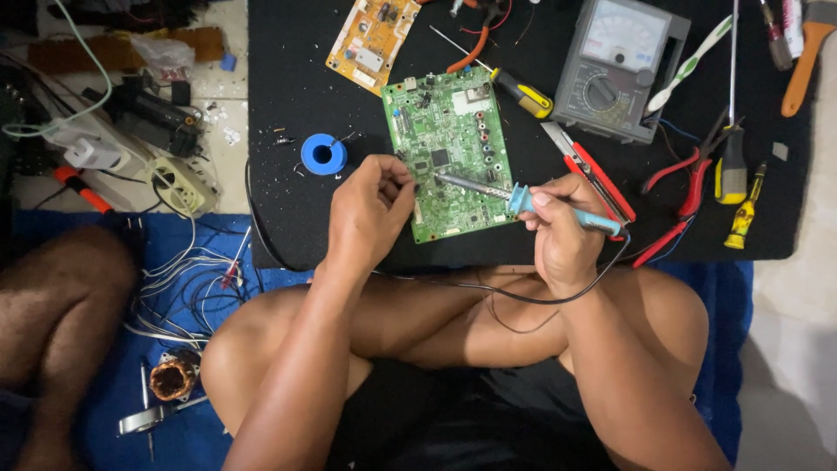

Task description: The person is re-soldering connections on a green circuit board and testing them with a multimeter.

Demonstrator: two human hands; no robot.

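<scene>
One green circuit board (449, 153) lies on the black mat (288, 52), a second, yellow board (373, 35) above it. The right hand (567, 231) is closed round one blue-handled soldering iron (523, 199), tip on the green board. The left hand (370, 209) pinches its fingertips at the board's edge — what they hold is too small to tell. One blue solder spool (323, 154), one grey multimeter (621, 68) — its top cut off
</scene>
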